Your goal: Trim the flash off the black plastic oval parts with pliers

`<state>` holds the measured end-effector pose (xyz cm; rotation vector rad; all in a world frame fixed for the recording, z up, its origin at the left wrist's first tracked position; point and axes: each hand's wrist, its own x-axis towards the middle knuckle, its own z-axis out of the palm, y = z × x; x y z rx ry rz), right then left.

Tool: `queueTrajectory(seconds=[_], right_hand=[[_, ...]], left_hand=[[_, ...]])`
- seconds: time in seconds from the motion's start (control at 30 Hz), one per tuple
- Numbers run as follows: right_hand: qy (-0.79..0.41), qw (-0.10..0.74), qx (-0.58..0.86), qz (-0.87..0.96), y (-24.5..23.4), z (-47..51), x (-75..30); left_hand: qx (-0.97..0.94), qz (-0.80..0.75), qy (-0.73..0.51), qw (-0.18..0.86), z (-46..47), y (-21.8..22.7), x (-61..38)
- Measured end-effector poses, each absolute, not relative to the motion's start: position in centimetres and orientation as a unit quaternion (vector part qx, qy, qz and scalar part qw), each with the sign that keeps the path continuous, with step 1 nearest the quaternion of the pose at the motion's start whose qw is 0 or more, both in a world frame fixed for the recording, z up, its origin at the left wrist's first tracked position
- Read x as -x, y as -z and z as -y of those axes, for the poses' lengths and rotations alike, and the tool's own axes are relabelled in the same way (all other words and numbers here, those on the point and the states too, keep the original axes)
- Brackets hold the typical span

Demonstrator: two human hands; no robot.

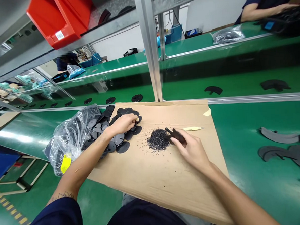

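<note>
My left hand (126, 123) reaches over a heap of thin black discs (123, 146) at the left of a cardboard sheet (143, 173). Its fingers are curled together and touch the discs at the heap's right side; whether a disc is pinched between them is hidden. A pale cover sits on one fingertip. My right hand (192, 147) is closed around a dark black piece (176, 135) with a narrow prong pointing up and left. This piece is held at the right edge of a mound of small black bits (157, 139). Beyond the hand lies a yellow pen-like tool (192, 128).
A clear plastic bag (67, 130) with more discs lies at far left. Curved black plates (279, 134) rest on the green table at right. Black parts (136, 98) line the green strip behind a metal post (149, 48). A red bin (59, 20) hangs overhead. Other people work across.
</note>
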<state>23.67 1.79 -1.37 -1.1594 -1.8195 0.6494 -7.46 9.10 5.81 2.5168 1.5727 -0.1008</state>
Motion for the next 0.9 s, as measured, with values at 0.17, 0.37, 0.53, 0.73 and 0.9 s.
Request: queueTrajectory(seconds=[0.17,0.37,0.53,0.73,0.9], right_hand=[[-0.513,0.441,0.459,0.576,0.2,-1.7,-23.5],[-0.69,0.371,0.406,0.471,-0.5,-1.7,-23.4],[-0.72,0.331,0.392,0.468,-1.2,-1.3,-23.4],[-0.695,0.327,0.415,0.487,-1.4,-0.9,-23.2],[-0.67,0.327,0.442,0.498,-0.9,-0.8,-23.1]], left_hand=[[-0.795,-0.509,-0.256,0.208,-7.7,-6.6,7.2],[-0.769,-0.351,-0.421,0.33,-4.1,-4.0,1.4],[-0.759,-0.337,-0.406,0.383,-2.7,-1.4,-0.9],[-0.728,-0.35,-0.442,0.39,-1.7,0.0,-0.8],[-0.734,-0.335,-0.455,0.378,-1.3,-0.1,-1.3]])
